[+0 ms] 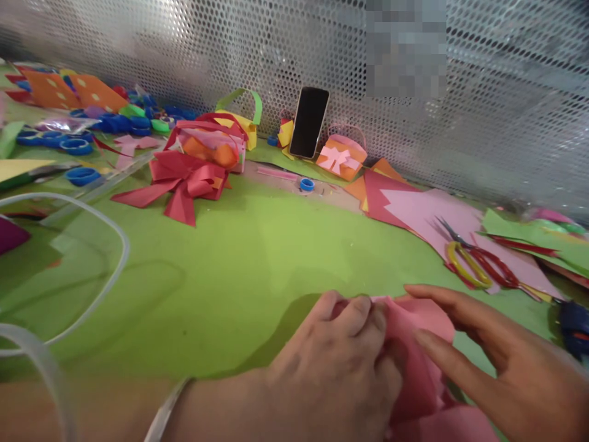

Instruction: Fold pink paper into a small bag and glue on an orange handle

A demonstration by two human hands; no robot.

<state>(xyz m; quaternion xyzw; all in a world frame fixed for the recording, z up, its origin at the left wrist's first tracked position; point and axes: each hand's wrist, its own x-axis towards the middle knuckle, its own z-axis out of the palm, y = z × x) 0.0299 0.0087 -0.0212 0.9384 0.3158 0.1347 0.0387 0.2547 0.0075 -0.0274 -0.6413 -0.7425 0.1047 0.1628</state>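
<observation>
Folded pink paper (416, 362) lies between my two hands at the lower right, its bottom cut off by the picture's edge. My left hand (340, 356) is closed on its left side, fingers curled over the top edge and fingertips partly hidden. My right hand (497, 362) takes the right side between thumb and forefinger, the thumb on the near face and the forefinger along the top corner. Beyond my right hand, scissors (478, 261) with yellow and red handles rest on pink paper sheets (432, 212).
A red paper bow (186, 184) sits before small paper bags at the back left. A phone (309, 123) leans against the perforated metal wall (276, 55), beside an orange paper bag (341, 156). Blue tape rings (83, 177) and a white cable (122, 245) are at left.
</observation>
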